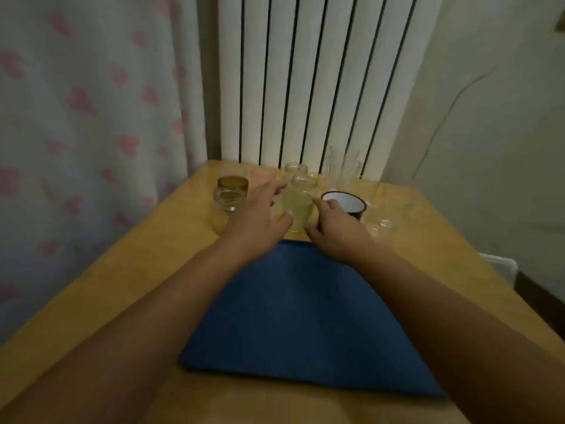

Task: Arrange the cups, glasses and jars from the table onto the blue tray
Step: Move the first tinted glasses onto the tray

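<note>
Nearest, one blue tray (305, 325) lies bare on the wooden table (101, 289). Just past its far edge, both hands reach in with fingers spread. Left hand (260, 215) has its thumb against the one yellowish jar (298, 206); right hand (334, 223) sits at the one dark cup (344, 203), white inside; whether either truly grips, I cannot tell. Left: one clear jar (226, 200), one brown-lidded jar (233, 183) behind. Farther: a small clear jar (296, 169), tall glasses (344, 168), blurred, count unclear. Right: low clear glassware (379, 226), blurry.
</note>
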